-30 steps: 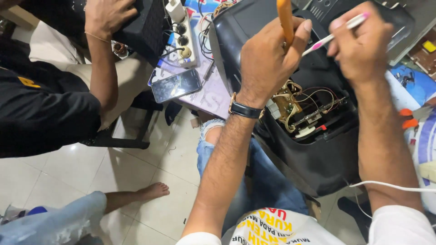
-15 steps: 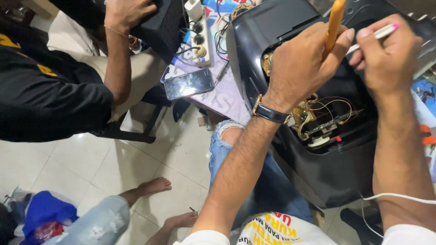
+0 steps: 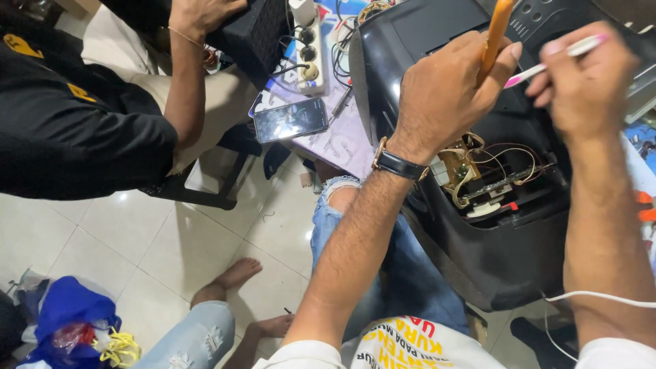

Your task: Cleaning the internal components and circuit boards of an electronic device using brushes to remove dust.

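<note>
We hold an orange-handled tool (image 3: 497, 31) in our left hand (image 3: 444, 96), fingers wrapped tight around the shaft, which stands nearly upright at 12 o'clock from the knuckles. Our right hand (image 3: 586, 85) pinches a thin pink-and-white tool (image 3: 557, 56) between thumb and fingers, its tip pointing toward 9 o'clock, near the orange handle. Both hands work over an opened black appliance housing (image 3: 492, 253) resting on our lap; its exposed circuit board (image 3: 478, 179) and loose wires (image 3: 509, 152) lie at 6 o'clock from the left hand, just beside the wristwatch (image 3: 398, 164). We cannot tell where either tool tip sits, since the hands hide the contact area. Risks, as we judge them: 1, a slip of either tool could bridge or scratch the board; 2, the watch may snag the thin wires if the wrist drops; 3, the housing could slide off the knee, as nothing clamps it. At 10 o'clock, another person's hand (image 3: 201, 15) grips a black speaker box (image 3: 256, 34), with a power strip (image 3: 309, 48) and a phone (image 3: 290, 119) on the table edge (image 3: 342, 143) between us.
</note>
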